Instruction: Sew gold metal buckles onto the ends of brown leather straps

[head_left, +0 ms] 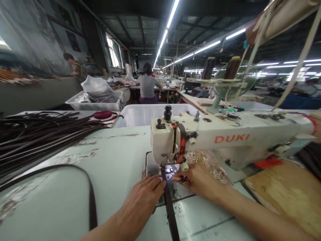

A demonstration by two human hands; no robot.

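Observation:
A dark brown leather strap (171,212) runs from the lower edge up under the presser foot of a white sewing machine (233,137). My left hand (142,199) lies at the strap's left side, fingertips together and pressed on it just in front of the needle area. On the other side, my right hand (197,177) is closed beside the presser foot, its fingers bent around a small dark piece that I cannot make out. Part of those fingers is hidden by the machine head. Behind the right wrist sits a clear bag of gold-coloured metal hardware (208,162).
Many dark straps (50,140) are heaped on the left of the pale table (120,160); one curves toward the front. A white bin (140,113) stands behind the machine, a wooden board (288,194) at right. Another person (147,83) sits farther back.

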